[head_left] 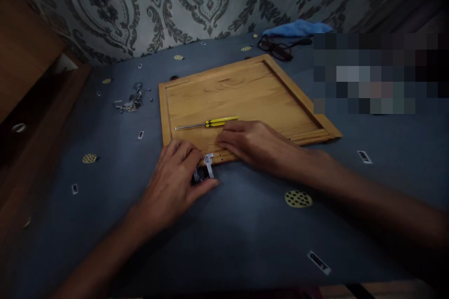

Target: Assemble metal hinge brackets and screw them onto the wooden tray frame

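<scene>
- Wooden panel (217,96): lies flat at the center of the frame, raised border facing up; small dark holes show in the near border, between the hands.
- Metal hinge (208,164): located at the panel's near border, just below and left of the frame's center.
- Left hand (177,175): lower left of center; thumb and fingers grasp the hinge from opposite sides.
- Right hand (252,142): right of center, over the near border; fingertips are drawn together. Whether they grip a small part cannot be told.
- Screwdriver (220,121): rests on the panel, tip toward the left of the frame, yellow handle just beside the right hand's fingers.
- Loose metal hardware (131,103): grouped on the blue patterned cover (252,243), left of the panel.
- Eyeglasses (278,50) and blue cloth (298,28): upper right of the frame, beyond the panel.
</scene>
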`<act>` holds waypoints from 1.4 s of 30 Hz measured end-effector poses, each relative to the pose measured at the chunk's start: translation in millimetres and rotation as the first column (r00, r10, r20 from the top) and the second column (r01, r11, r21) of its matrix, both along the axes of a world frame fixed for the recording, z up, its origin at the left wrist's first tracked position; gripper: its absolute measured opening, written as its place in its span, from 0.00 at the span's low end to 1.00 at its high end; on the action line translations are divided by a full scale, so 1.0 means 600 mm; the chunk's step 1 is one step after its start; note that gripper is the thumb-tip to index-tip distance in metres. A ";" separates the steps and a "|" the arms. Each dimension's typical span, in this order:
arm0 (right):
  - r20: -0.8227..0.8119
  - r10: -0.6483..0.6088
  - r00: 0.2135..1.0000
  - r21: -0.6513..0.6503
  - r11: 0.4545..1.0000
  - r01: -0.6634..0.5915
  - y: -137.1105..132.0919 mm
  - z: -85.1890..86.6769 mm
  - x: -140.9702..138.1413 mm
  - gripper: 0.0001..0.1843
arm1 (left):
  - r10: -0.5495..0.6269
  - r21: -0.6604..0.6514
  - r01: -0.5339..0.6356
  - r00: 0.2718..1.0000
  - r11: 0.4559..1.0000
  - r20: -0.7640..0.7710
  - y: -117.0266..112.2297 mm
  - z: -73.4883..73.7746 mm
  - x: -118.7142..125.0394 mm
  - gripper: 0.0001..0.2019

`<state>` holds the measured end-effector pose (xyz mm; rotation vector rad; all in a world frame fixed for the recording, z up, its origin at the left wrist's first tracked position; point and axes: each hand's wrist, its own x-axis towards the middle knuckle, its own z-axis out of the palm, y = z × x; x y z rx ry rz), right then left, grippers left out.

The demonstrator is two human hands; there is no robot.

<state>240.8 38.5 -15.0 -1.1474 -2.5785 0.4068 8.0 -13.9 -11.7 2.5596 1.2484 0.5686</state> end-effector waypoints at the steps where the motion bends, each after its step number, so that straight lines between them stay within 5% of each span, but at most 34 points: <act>1: 0.008 0.005 1.000 -0.003 1.000 -0.005 0.001 0.000 0.002 0.12 | -0.001 0.003 0.001 1.000 1.000 0.003 0.000 0.000 0.000 0.13; 10: -0.050 0.068 0.996 0.054 0.996 -0.065 0.004 0.016 0.031 0.11 | -0.001 0.005 0.001 1.000 1.000 -0.001 0.002 -0.002 0.000 0.13; 18: 0.308 0.172 0.936 -0.018 0.984 -0.175 0.014 0.059 0.006 0.13 | 0.007 0.017 -0.007 1.000 1.000 0.000 0.002 -0.004 -0.001 0.13; 24: 0.347 0.303 0.888 0.005 0.946 -0.324 0.027 0.058 -0.002 0.12 | -0.007 0.012 0.007 1.000 1.000 0.012 0.003 -0.003 -0.002 0.14; 29: 0.216 0.378 0.900 0.001 0.922 -0.388 0.036 0.050 0.005 0.12 | 0.004 -0.009 -0.004 1.000 1.000 0.010 0.003 -0.004 -0.002 0.13; 35: -0.144 0.167 0.975 -0.182 0.964 -0.192 0.016 0.043 0.000 0.09 | -0.011 -0.001 0.011 1.000 1.000 0.019 0.003 -0.003 -0.003 0.14; 39: -0.521 0.023 0.853 -0.461 0.834 -0.304 -0.003 0.036 -0.015 0.02 | -0.036 0.021 0.035 0.999 0.999 0.019 0.002 -0.002 -0.003 0.14; 42: -0.566 -0.017 0.825 -0.545 0.758 -0.358 -0.005 0.028 -0.023 0.03 | -0.033 0.027 0.033 0.999 0.999 0.011 0.002 -0.001 -0.003 0.13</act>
